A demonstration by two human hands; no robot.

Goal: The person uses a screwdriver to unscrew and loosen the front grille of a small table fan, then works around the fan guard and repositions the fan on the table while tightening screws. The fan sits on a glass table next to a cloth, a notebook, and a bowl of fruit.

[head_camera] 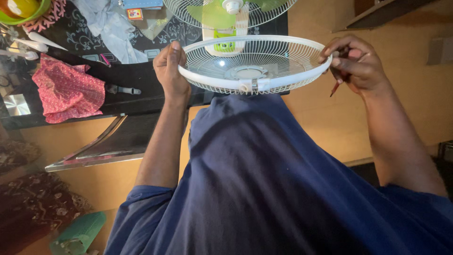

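Black table [137, 80]: pink cloth [68, 89], fan [226, 12]; hands grip grille [250, 71].

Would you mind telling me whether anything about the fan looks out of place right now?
Yes: the white front grille is off the fan and held level between the left hand and right hand, leaving the green blades covered only by the rear guard.

White wire fan guard [255, 66] — round, held level.
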